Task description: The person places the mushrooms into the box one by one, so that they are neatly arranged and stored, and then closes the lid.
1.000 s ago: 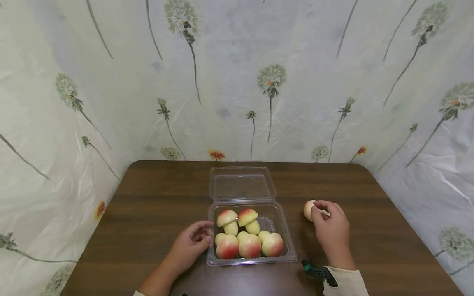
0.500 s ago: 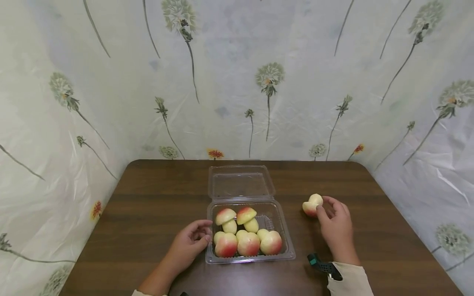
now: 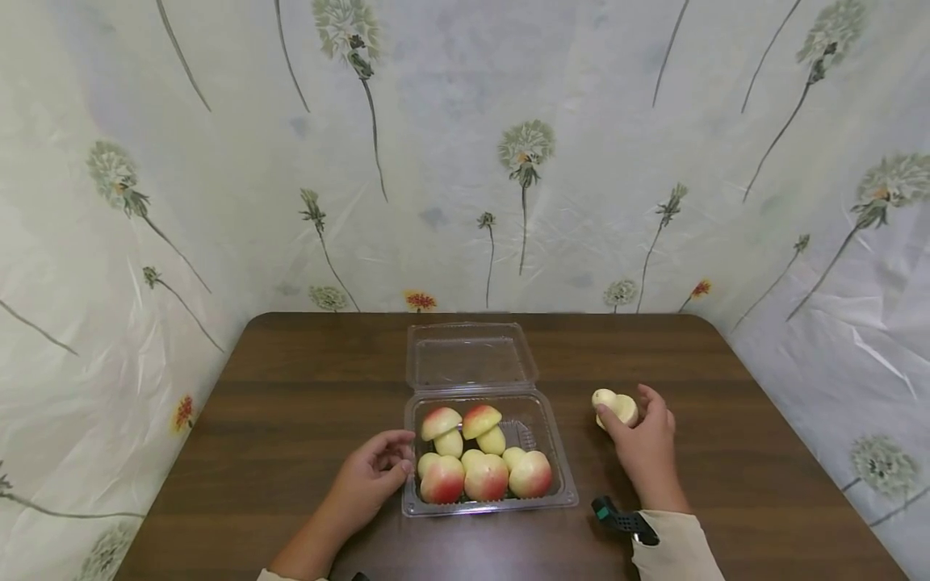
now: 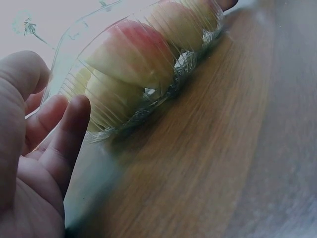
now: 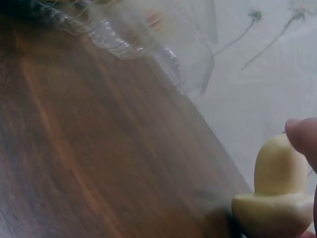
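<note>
A clear plastic clamshell box [image 3: 569, 484] stands on the table with its lid folded back. Inside lie several mushroom-shaped pieces, cream-yellow with red-blushed caps: two at the back, such as this mushroom [image 3: 483, 428], and three in front with caps [image 3: 530, 474] towards me. My left hand [image 3: 372, 478] is at the box's left side, its relaxed fingertips [image 4: 79, 111] by the ribbed wall. To the right of the box, my right hand [image 3: 650, 444] holds another mushroom [image 3: 625, 407] between thumb and fingers. In the right wrist view this mushroom [image 5: 277, 213] has its stem up, thumb against it.
The box's back right part shows bare plastic. Its open lid [image 3: 471, 355] reaches towards the back of the brown wooden table [image 3: 312, 387]. Behind hangs a pale curtain [image 3: 436, 161] printed with dandelions. A black strap [image 3: 625, 520] is on my right wrist.
The mushroom in my right hand has been turned, so its pale underside and stem now face up. My left hand and the box stay in place; the view shifts slightly.
</note>
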Demonstrator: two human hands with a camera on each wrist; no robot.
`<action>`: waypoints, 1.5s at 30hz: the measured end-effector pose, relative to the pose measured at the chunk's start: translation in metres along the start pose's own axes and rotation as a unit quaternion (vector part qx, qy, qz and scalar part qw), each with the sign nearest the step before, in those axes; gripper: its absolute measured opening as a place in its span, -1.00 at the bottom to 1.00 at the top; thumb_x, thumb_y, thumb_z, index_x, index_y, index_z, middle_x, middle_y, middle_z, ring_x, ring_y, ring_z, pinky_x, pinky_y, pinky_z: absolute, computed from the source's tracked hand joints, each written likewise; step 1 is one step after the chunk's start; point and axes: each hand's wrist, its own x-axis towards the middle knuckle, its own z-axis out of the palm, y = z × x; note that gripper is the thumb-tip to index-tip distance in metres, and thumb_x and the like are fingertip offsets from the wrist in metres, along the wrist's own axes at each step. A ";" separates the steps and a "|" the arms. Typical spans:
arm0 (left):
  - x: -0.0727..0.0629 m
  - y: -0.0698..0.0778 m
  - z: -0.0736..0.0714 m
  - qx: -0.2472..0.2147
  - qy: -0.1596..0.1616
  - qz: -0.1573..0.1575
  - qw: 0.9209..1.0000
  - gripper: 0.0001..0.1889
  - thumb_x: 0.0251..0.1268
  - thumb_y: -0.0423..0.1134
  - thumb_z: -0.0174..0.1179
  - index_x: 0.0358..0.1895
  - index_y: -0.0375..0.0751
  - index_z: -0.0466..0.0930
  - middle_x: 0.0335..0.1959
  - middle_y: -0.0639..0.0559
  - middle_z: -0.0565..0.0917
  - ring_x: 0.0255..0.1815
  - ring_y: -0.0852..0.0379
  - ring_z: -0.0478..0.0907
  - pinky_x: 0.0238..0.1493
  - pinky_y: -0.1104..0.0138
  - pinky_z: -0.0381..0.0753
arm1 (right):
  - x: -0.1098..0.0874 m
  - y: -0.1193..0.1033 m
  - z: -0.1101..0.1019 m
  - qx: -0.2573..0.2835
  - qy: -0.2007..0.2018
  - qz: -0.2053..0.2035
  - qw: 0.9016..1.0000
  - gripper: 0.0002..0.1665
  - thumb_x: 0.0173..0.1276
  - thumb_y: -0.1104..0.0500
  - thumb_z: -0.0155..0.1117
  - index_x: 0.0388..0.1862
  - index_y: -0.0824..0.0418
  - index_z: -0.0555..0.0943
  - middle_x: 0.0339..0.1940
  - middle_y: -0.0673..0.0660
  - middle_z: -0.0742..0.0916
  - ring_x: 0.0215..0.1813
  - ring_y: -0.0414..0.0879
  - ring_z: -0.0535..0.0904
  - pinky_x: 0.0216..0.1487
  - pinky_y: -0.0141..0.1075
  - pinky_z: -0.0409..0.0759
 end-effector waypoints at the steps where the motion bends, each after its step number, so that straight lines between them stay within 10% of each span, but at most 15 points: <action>1: 0.000 0.000 0.000 -0.001 0.000 0.000 1.000 -0.61 0.42 -0.47 0.26 0.28 -0.42 0.54 -0.07 -0.26 0.62 -0.17 0.20 0.63 -0.12 0.43 0.73 | 0.000 0.000 0.001 0.000 0.000 0.004 1.000 0.15 0.34 -0.20 0.49 0.65 0.31 0.14 0.48 0.47 0.34 0.46 0.35 0.31 0.39 0.22 0.40; 9: -0.001 0.001 0.000 0.002 -0.001 0.002 1.000 -0.60 0.42 -0.48 0.25 0.28 -0.43 0.53 -0.08 -0.24 0.63 -0.18 0.21 0.63 -0.13 0.42 0.73 | -0.002 0.000 0.008 -0.009 -0.004 0.026 1.000 0.26 0.30 -0.36 0.45 0.64 0.35 0.12 0.46 0.48 0.35 0.40 0.32 0.35 0.31 0.18 0.47; 39: 0.001 0.003 0.002 0.004 0.001 0.006 1.000 -0.60 0.42 -0.46 0.27 0.28 -0.43 0.54 -0.07 -0.24 0.65 -0.15 0.21 0.63 -0.12 0.45 0.71 | 0.005 0.005 0.010 0.017 -0.041 -0.029 0.999 0.01 0.42 0.08 0.45 0.65 0.37 0.13 0.51 0.49 0.34 0.51 0.29 0.42 0.45 0.02 0.47; 45: -0.001 0.003 0.001 0.005 0.003 0.005 1.000 -0.59 0.42 -0.46 0.26 0.28 -0.44 0.53 -0.07 -0.23 0.64 -0.15 0.21 0.63 -0.12 0.45 0.72 | 0.002 0.002 0.014 0.088 -0.042 -0.032 0.995 -0.04 0.39 0.20 0.46 0.59 0.36 0.14 0.57 0.37 0.37 0.53 0.17 0.39 0.44 -0.45 0.42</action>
